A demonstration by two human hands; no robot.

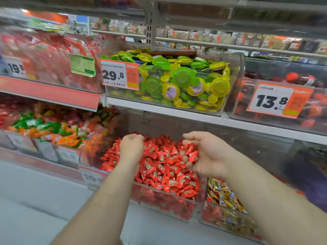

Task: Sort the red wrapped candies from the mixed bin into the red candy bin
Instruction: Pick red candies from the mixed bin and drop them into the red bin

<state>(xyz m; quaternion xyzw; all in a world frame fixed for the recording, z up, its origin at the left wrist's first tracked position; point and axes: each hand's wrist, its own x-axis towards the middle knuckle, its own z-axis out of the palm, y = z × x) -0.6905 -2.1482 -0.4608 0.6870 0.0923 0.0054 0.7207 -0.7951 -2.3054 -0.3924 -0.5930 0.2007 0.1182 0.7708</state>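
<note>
Red candies (191, 152) lay cupped in right hand (208, 156), more heaped below in red bin (178, 212). Left: mixed bin (44, 147) with green and orange sweets. Left hand (131, 147) hung palm-down over heap, fingers curled, contents unclear. Right: gold candies (221, 193). Above: green discs (182, 80).

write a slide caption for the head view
Right hand holds red candies over the red candy bin; left hand alongside.
</note>
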